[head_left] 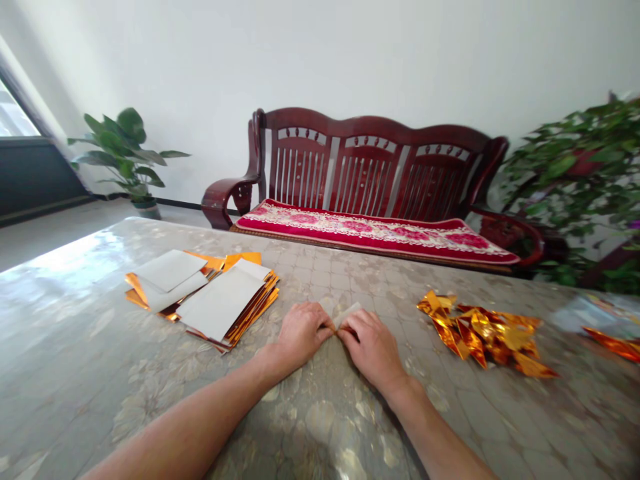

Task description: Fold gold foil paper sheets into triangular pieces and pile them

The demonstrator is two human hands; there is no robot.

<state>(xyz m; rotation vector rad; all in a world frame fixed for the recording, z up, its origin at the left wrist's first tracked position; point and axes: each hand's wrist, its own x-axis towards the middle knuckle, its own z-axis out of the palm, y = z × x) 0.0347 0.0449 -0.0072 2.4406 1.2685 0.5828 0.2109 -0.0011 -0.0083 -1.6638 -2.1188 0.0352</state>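
Beyond the left hand (305, 333) and right hand (373, 347), a grey-beige, floral-patterned tabletop (320, 280) lies open to its far edge, with a dark-red carved wooden bench (369, 152) behind. Beside the left hand, a loose pile of white-backed, orange-gold foil sheets (220, 300) blocks the way. Right of the right hand, past open tabletop, sit shiny folded gold foil pieces (485, 327).

Looks like a home's sitting room: a glossy dark-red wooden bench (366, 170) with 3 slatted back panels, a red-and-white floral seat mat (360, 227) and a broad-leaved green potted plant (131, 127).
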